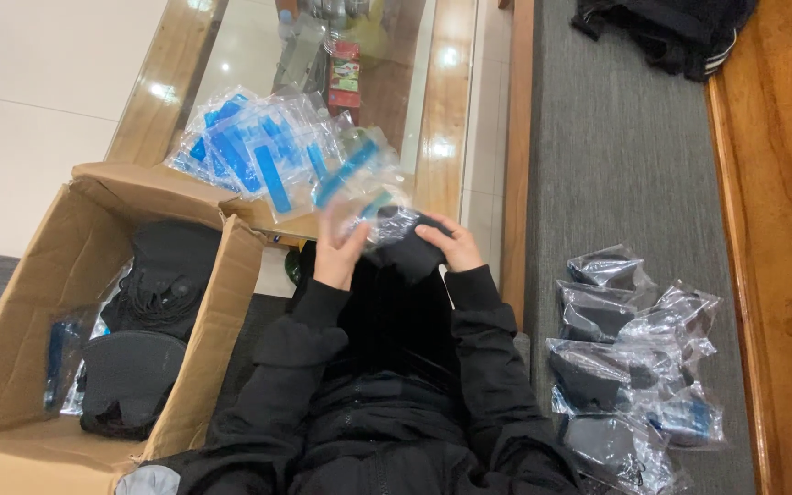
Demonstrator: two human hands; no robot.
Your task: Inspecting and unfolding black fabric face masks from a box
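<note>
My left hand (336, 247) and my right hand (451, 246) are raised together in front of me, both in black sleeves. Between them is a clear plastic bag (387, 218) with a blue strip and a black fabric item (405, 252). The left hand grips the bag's edge; the right hand presses on the black item at the bag. A pile of empty clear bags with blue strips (268, 151) lies just beyond my hands on the table.
An open cardboard box (222, 302) at my left holds loose black fabric items (153, 293). Several bagged black items (630, 362) lie on the grey cushion (607, 156) at my right. A wooden, glass-topped table (446, 110) is ahead; dark clothing (671, 32) lies far right.
</note>
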